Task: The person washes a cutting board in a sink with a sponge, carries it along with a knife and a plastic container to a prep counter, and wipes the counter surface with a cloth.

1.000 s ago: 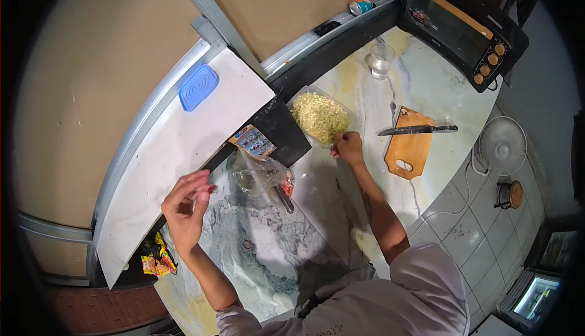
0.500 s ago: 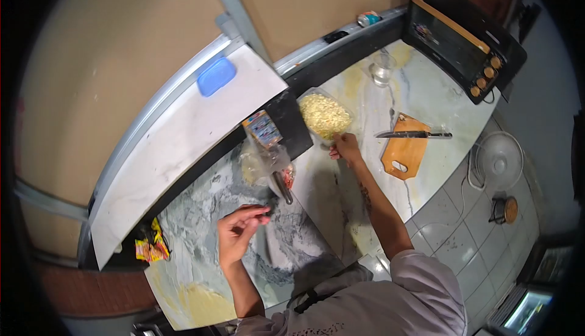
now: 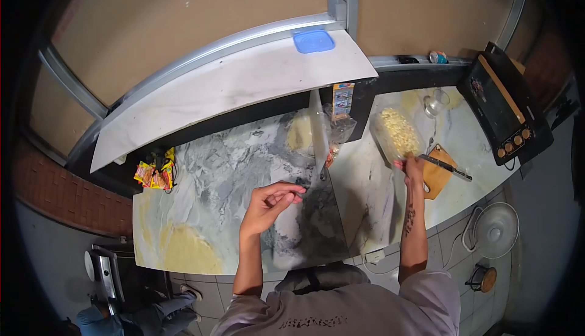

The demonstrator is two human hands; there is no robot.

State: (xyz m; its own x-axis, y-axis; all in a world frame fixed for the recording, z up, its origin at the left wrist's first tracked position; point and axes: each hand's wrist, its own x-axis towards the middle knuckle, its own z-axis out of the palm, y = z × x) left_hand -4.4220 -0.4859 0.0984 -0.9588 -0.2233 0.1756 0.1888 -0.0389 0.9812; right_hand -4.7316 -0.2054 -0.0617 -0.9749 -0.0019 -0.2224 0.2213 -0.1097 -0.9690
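My right hand (image 3: 414, 168) is closed on the near edge of a clear plastic container (image 3: 382, 142). Pale yellow chopped pieces (image 3: 400, 128) fill the container; I cannot make out what they are. Just right of that hand, a knife (image 3: 456, 172) lies across a wooden cutting board (image 3: 440, 183). My left hand (image 3: 271, 205) hovers over the grey marbled counter, fingers stretched out and nothing visible in them. Beyond it are a clear bag (image 3: 342, 130), a bowl of pale contents (image 3: 300, 135) and a metal blade-like utensil (image 3: 323, 170), partly hidden.
A blue lid (image 3: 314, 41) rests on the raised white shelf (image 3: 244, 83). A glass (image 3: 434, 105) stands before a black toaster oven (image 3: 503, 107). Yellow-red packets (image 3: 155, 174) lie at the left. A person's legs (image 3: 155, 314) show at lower left; a fan (image 3: 496, 229) stands at right.
My view has swung left, so everything sits further right. The container appears shifted toward the cutting board with my right hand at its edge. My left hand stays raised over the counter.
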